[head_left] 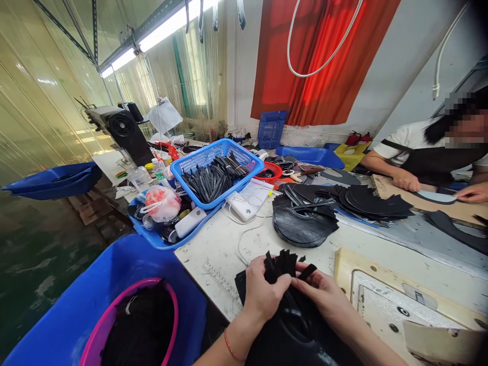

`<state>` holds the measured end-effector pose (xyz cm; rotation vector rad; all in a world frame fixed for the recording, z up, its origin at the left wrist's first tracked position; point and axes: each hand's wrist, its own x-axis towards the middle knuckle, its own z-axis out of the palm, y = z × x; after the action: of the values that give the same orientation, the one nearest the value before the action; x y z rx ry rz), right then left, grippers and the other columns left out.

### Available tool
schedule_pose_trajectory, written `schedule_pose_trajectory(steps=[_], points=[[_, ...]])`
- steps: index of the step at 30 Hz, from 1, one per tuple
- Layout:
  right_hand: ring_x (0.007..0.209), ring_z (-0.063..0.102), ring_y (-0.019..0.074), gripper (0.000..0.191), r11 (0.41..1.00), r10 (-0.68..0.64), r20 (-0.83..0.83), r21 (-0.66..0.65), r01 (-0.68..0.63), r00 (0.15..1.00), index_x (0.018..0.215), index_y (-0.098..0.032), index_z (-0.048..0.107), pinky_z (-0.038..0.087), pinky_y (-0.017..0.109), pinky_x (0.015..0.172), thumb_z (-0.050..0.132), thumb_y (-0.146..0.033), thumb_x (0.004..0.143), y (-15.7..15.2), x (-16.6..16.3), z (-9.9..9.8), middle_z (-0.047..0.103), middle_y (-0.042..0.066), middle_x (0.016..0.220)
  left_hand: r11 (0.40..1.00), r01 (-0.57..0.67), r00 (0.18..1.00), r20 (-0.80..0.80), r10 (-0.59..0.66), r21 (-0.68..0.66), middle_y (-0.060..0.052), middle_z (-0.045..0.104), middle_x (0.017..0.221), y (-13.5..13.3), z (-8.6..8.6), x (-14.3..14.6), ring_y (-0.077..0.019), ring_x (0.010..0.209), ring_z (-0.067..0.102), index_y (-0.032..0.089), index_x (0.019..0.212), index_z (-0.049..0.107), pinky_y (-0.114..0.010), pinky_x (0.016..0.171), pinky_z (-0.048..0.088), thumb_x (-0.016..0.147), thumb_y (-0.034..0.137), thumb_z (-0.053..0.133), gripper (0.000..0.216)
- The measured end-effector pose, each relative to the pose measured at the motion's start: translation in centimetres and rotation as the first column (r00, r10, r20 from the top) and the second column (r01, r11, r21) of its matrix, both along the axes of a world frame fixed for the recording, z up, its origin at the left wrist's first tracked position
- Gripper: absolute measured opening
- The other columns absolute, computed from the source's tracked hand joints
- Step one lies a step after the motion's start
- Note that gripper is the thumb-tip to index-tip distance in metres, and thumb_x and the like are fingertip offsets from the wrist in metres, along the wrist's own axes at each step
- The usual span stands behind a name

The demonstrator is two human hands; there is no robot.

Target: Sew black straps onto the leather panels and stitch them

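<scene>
My left hand (263, 287) is closed around a bunch of black strips (285, 262), whose cut ends fan out above the fingers. Close beside it, my right hand (324, 292) pinches one black strip (308, 272) between thumb and fingers. More dark material lies below both hands, over the table's front edge and my lap; its exact shape is hard to make out. Just beyond the hands rests a stack of rounded black leather pieces (301, 223) with a few narrow strips on top.
A blue basket (177, 170) of black strips stands on a cluttered blue tray (152, 241). At left, a pink-rimmed tub (176, 310) sits inside a large blue bin (110, 264). A sewing machine bed (381, 284) is at right. Across the table, a person (406, 180) handles a curved piece.
</scene>
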<state>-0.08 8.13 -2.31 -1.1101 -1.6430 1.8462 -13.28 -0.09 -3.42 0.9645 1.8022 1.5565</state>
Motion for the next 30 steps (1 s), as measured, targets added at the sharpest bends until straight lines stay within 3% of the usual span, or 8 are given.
schedule_pose_trajectory(steps=[4,9,12,14,18,22,24,30], points=[[0.088,0.07,0.031,0.052,0.957,-0.077,0.075,0.286,0.052,0.994,0.111,-0.02,0.067,0.055,0.044,0.084,0.072,-0.046,0.067,-0.5,-0.3,-0.8,0.075,0.01,0.095,0.999,-0.019,0.994,-0.108,0.014,-0.049,-0.011,0.066,0.122,0.6,0.3,0.0,-0.0337,0.116,0.057,0.022,0.113,0.067,-0.047,0.104,0.043,0.052,0.036,0.089,0.067],[0.122,0.058,0.0302,0.065,0.875,-0.075,0.169,0.483,-0.016,0.983,0.143,-0.019,0.043,0.043,0.047,0.105,0.053,-0.038,0.081,-2.0,0.1,-2.4,0.059,0.015,0.136,0.98,0.144,0.979,-0.165,-0.121,0.137,-0.006,0.075,0.102,1.5,0.3,-0.1,-0.0255,0.109,0.064,0.024,0.091,0.075,-0.043,0.105,0.043,0.08,0.026,0.07,0.012],[0.137,0.043,0.029,0.072,0.846,-0.119,0.12,0.532,0.037,0.986,0.149,-0.017,0.033,0.037,0.047,0.111,0.051,-0.035,0.082,-2.7,0.7,-3.6,0.044,0.016,0.149,0.942,0.279,0.95,-0.195,-0.243,0.188,-0.006,0.076,0.105,1.3,0.1,0.1,-0.0267,0.113,0.062,0.025,0.098,0.075,-0.043,0.104,0.044,0.076,0.027,0.076,0.022],[0.14,0.038,0.0272,0.075,0.862,-0.095,0.084,0.505,0.04,0.992,0.152,-0.018,0.026,0.033,0.046,0.113,0.052,-0.033,0.084,-3.2,1.0,-3.8,0.038,0.015,0.154,0.94,0.302,0.94,-0.211,-0.267,0.159,-0.006,0.076,0.105,1.0,0.0,0.3,-0.0283,0.112,0.064,0.026,0.098,0.074,-0.047,0.105,0.042,0.071,0.024,0.08,0.028],[0.138,0.042,0.0257,0.07,0.911,-0.022,0.039,0.413,0.004,0.999,0.153,-0.025,0.024,0.031,0.045,0.115,0.05,-0.038,0.09,-3.7,2.2,-2.6,0.038,0.012,0.154,0.947,0.288,0.942,-0.222,-0.253,0.14,-0.004,0.078,0.095,0.4,-0.6,0.4,-0.0234,0.101,0.069,0.025,0.089,0.069,-0.053,0.115,0.029,0.086,0.016,0.062,0.011],[0.139,0.037,0.0328,0.068,0.796,-0.386,0.117,0.543,0.266,0.915,0.145,-0.03,0.038,0.023,0.052,0.117,0.06,-0.052,0.084,-3.1,5.4,-1.9,0.04,0.01,0.153,0.958,0.202,0.977,-0.112,-0.182,0.205,0.0,0.074,0.077,-0.3,-1.5,0.2,-0.017,0.078,0.071,0.023,0.09,0.061,-0.047,0.114,0.033,0.093,0.027,0.056,0.008],[0.14,0.035,0.0355,0.08,0.786,-0.5,0.142,0.489,0.379,0.854,0.147,-0.031,0.034,0.026,0.052,0.116,0.063,-0.06,0.078,-2.7,7.4,-2.9,0.037,0.01,0.155,0.962,0.146,0.989,-0.038,-0.141,0.233,0.002,0.072,0.071,-0.7,-1.8,0.1,-0.0156,0.071,0.07,0.022,0.089,0.059,-0.045,0.111,0.038,0.095,0.03,0.053,0.011],[0.134,0.045,0.0366,0.107,0.933,-0.336,0.117,0.173,0.314,0.934,0.154,-0.026,0.021,0.041,0.046,0.108,0.068,-0.068,0.068,-0.9,9.7,-7.2,0.039,0.019,0.154,0.956,0.144,0.989,-0.023,-0.143,0.255,0.0,0.072,0.07,-1.1,-1.7,0.1,-0.0158,0.07,0.069,0.021,0.088,0.058,-0.046,0.111,0.038,0.096,0.032,0.051,0.016]])
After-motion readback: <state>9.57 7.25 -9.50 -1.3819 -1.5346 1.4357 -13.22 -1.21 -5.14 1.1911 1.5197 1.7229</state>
